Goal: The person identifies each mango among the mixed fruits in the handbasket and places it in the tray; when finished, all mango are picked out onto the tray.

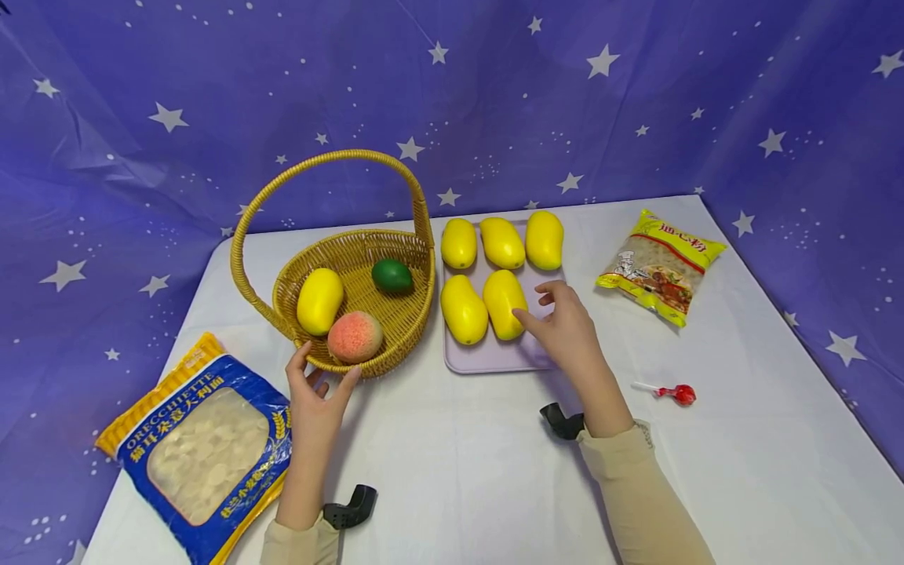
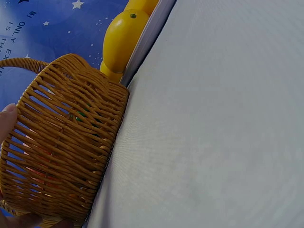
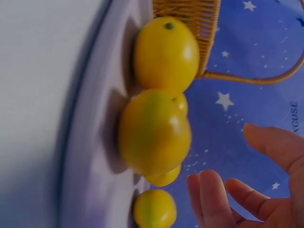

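Observation:
At the front of the wicker basket (image 1: 395, 357), my left hand (image 1: 318, 400) has its thumb and fingers spread against the rim. In the left wrist view, its thumb (image 2: 7, 121) lies by the basket's wall. Inside are a yellow mango (image 1: 321, 301), a peach (image 1: 355, 337) and a small dark green fruit (image 1: 392, 276). My right hand (image 1: 565, 326) hovers at the right of the pale purple tray (image 1: 487, 364), thumb close to the front-row mango (image 1: 504, 304). In the right wrist view, its fingers are apart from the mangoes and hold nothing. Several mangoes sit on the tray in two rows.
A blue and yellow orecchiette bag (image 1: 205, 455) lies at the left, partly behind my left forearm. At the right are a yellow pasta bag (image 1: 660, 267) and a red lollipop (image 1: 682, 394). A starry purple cloth (image 1: 494, 102) hangs behind the white table (image 1: 452, 471).

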`<state>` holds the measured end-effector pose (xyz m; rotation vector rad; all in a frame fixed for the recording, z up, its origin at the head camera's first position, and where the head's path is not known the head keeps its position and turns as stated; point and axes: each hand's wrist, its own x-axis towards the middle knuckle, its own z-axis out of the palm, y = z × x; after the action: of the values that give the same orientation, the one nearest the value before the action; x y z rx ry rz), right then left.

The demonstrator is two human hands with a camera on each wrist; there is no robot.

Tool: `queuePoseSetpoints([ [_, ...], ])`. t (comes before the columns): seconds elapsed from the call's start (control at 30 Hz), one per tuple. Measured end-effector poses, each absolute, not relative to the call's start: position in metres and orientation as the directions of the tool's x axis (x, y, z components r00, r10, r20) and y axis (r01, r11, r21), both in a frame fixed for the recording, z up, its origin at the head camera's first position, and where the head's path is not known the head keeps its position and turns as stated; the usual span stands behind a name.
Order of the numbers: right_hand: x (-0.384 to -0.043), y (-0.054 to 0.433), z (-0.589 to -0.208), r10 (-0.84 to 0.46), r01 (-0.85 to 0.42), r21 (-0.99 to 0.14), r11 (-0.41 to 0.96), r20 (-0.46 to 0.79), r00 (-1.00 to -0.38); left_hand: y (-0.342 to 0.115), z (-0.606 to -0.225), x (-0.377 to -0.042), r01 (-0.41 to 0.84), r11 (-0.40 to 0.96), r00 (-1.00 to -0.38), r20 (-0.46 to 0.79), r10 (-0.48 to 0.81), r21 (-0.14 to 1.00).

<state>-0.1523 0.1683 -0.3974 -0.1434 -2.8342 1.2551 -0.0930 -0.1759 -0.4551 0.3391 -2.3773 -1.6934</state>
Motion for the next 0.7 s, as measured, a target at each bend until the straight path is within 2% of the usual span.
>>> queuePoseSetpoints([
  [0.43,-0.145,0.144,-0.384,-0.024,-0.070,-0.762,0.644,0.072,-0.997,-0.177,-0.453,-0.093,-0.060,0.319,-0.951,0.043,-0.305,0.946],
  [0.7,-0.148,0.112,-0.378,-0.152,-0.132,-0.836,0.532,0.058,-0.987,-0.176,-0.452,-0.092,-0.050,0.308,-0.956,0.043,-0.289,0.950],
])
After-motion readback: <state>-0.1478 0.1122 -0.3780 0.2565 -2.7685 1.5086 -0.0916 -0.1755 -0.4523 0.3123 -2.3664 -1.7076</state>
